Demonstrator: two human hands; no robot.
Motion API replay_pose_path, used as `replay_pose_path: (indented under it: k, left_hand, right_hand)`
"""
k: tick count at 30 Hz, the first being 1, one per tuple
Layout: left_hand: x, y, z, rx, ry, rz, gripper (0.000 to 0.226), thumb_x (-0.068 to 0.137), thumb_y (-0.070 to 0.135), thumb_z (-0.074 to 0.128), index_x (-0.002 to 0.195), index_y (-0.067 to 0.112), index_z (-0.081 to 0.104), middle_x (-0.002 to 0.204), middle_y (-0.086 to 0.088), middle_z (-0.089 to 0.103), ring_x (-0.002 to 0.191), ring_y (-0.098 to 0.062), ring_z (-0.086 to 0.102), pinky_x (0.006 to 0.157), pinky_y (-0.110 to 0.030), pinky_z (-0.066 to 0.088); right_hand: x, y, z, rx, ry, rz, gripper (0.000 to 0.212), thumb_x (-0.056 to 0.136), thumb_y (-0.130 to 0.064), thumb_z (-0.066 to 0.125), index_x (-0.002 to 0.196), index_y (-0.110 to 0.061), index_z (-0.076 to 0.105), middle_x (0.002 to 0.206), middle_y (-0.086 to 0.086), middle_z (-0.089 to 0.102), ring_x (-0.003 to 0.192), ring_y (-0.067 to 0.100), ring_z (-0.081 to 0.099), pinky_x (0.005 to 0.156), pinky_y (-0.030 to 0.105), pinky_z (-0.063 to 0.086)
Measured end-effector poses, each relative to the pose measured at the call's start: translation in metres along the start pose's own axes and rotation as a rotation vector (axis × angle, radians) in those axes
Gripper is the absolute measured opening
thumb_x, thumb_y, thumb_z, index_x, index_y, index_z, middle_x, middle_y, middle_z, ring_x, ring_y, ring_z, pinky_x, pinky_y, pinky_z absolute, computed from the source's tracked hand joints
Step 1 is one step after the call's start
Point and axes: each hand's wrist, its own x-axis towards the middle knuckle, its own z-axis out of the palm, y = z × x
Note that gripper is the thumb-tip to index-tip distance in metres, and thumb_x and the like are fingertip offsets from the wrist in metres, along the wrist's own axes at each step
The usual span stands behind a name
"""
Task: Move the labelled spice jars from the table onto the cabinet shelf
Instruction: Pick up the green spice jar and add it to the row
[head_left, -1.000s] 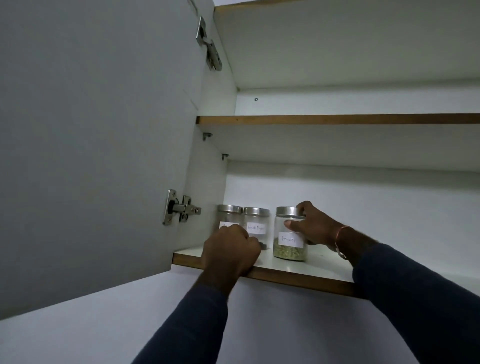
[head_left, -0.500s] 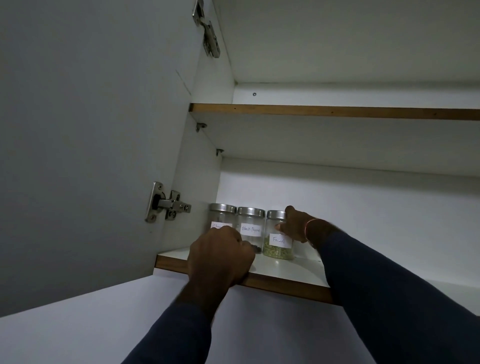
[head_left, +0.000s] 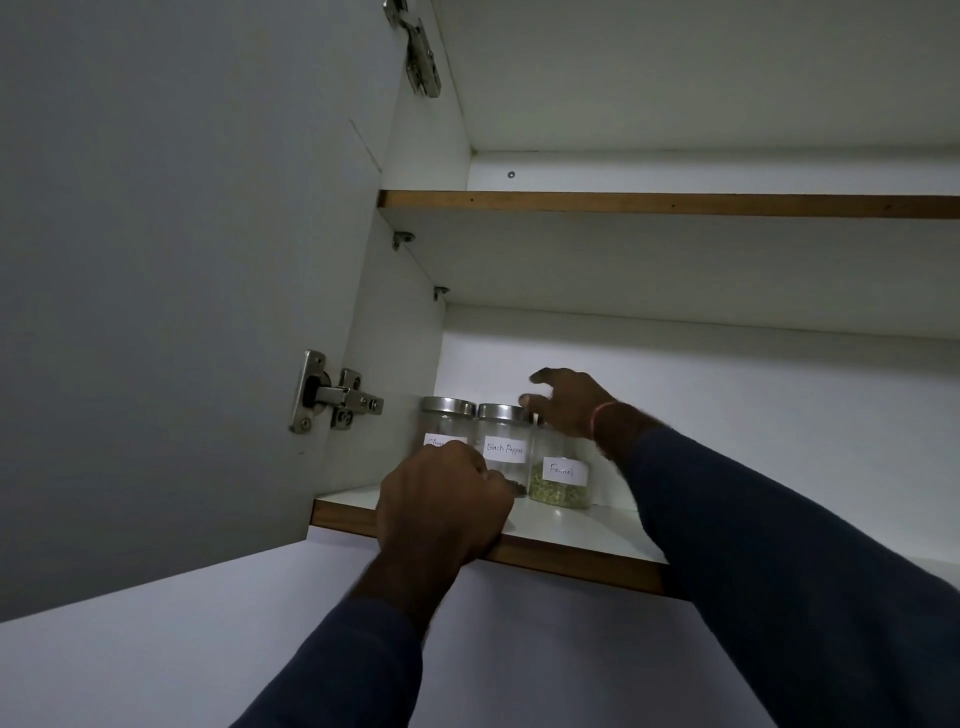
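Note:
Three glass spice jars with steel lids stand in a row at the left end of the lower cabinet shelf (head_left: 582, 535). The leftmost jar (head_left: 447, 423) has its label partly hidden by my left hand. The middle jar (head_left: 503, 441) reads "Black Pepper". The right jar (head_left: 560, 480) reads "Fennel" and holds green seeds. My left hand (head_left: 441, 512) is curled over the shelf's front edge, gripping it. My right hand (head_left: 569, 402) hovers just above the Fennel jar's lid, fingers loosely spread, holding nothing.
The open cabinet door (head_left: 182, 286) stands at the left with two steel hinges (head_left: 337, 397). An upper shelf (head_left: 670, 203) runs above. To the right of the jars the lower shelf shows bare white board.
My right hand let go of the Fennel jar beside the Black Pepper jar and lifted off it with fingers spread. The left hand stayed on the shelf edge.

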Motion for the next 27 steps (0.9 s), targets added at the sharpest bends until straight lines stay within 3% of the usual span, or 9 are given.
replay_pose_path:
  k: [4,6,17,19,23,27]
  left_hand:
    - [-0.001,-0.001,-0.001,-0.014,0.002,0.017,0.026,0.082,0.032,0.048,0.065,0.016,0.061,0.057,0.006,0.050,0.058,-0.013,0.050,0.053,-0.023,0.036]
    - [-0.001,-0.001,0.000,-0.028,0.004,0.018,0.028,0.078,0.034,0.046,0.063,0.015,0.059,0.058,0.005,0.053,0.059,-0.015,0.053,0.056,-0.025,0.043]
    - [0.000,-0.004,0.006,-0.001,0.051,0.040,0.037,0.069,0.039,0.032,0.065,0.015,0.060,0.059,0.003,0.052,0.060,-0.018,0.052,0.056,-0.025,0.036]
    - [0.000,-0.004,0.005,0.001,0.048,0.035,0.034,0.069,0.039,0.033,0.062,0.015,0.057,0.058,0.003,0.052,0.060,-0.018,0.052,0.056,-0.025,0.036]
    - [-0.001,-0.003,0.003,-0.015,0.005,0.035,0.029,0.077,0.035,0.044,0.065,0.015,0.060,0.059,0.003,0.055,0.059,-0.016,0.053,0.057,-0.024,0.038]
    - [-0.002,0.000,-0.002,0.000,0.011,0.025,0.026,0.079,0.030,0.050,0.060,0.015,0.057,0.054,0.004,0.050,0.052,-0.009,0.044,0.049,-0.021,0.028]
  right_hand:
    - [0.007,-0.015,0.018,-0.166,-0.093,-0.037,0.045,0.097,-0.045,0.046,0.136,-0.023,0.052,0.144,0.002,0.049,0.131,0.027,0.045,0.109,0.048,0.035]
    - [0.009,-0.016,0.025,-0.194,-0.099,-0.055,0.040,0.098,-0.039,0.046,0.131,-0.021,0.057,0.139,0.004,0.053,0.127,0.028,0.049,0.106,0.049,0.038]
    - [0.014,-0.016,0.033,-0.091,-0.001,-0.014,0.028,0.090,-0.036,0.054,0.105,-0.022,0.073,0.114,0.005,0.070,0.111,0.029,0.059,0.098,0.043,0.047]
    - [0.013,-0.017,0.033,-0.095,-0.010,-0.003,0.031,0.091,-0.039,0.054,0.111,-0.023,0.071,0.119,0.005,0.068,0.116,0.029,0.057,0.099,0.044,0.045]
    - [0.008,-0.016,0.027,-0.119,0.056,0.092,0.058,0.092,-0.054,0.047,0.141,-0.024,0.044,0.141,0.007,0.050,0.133,0.031,0.038,0.106,0.050,0.033]
    - [0.002,0.009,0.015,-0.128,0.133,0.318,0.057,0.087,-0.058,0.047,0.124,-0.015,0.054,0.128,0.013,0.053,0.119,0.034,0.045,0.094,0.048,0.039]
